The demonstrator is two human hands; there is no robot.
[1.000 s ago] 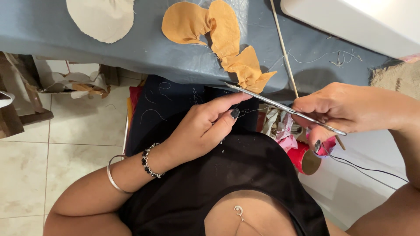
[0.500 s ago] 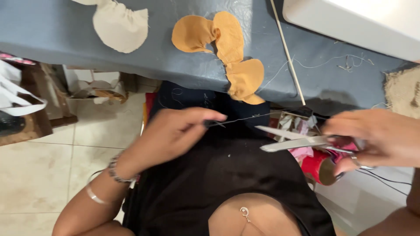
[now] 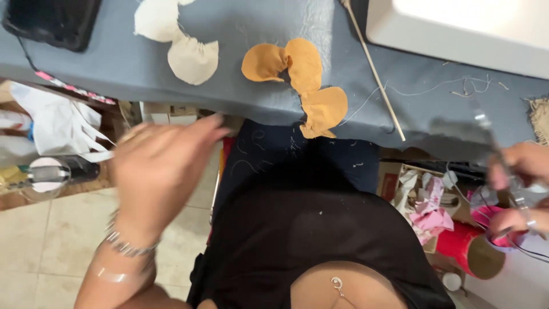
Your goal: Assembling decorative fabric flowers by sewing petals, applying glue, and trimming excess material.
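Observation:
My left hand point(image 3: 157, 171) is blurred in motion over my lap, just below the table's front edge, fingers stretched toward the right; whether it holds anything is unclear. At the far right edge, my right hand point(image 3: 523, 183) grips metal scissors point(image 3: 486, 129), whose blurred blades point up over the table edge. Gathered orange fabric pieces point(image 3: 297, 74) lie on the grey-blue table cover point(image 3: 114, 68), partly hanging over its front edge. Cream fabric pieces point(image 3: 183, 51) lie to their left. Loose thread point(image 3: 434, 88) trails on the cover near the scissors.
A thin wooden stick point(image 3: 374, 71) lies slanted beside a white sewing machine point(image 3: 469, 28) at the back right. A black flat object point(image 3: 51, 23) sits at the back left. Below the table are a box of fabric scraps point(image 3: 423, 206), a red cylinder point(image 3: 469, 252) and a white bag point(image 3: 57, 126).
My left hand has swung left and up toward the table edge. My right hand has carried the scissors right, and the blades now point up instead of sideways. The view has shifted left.

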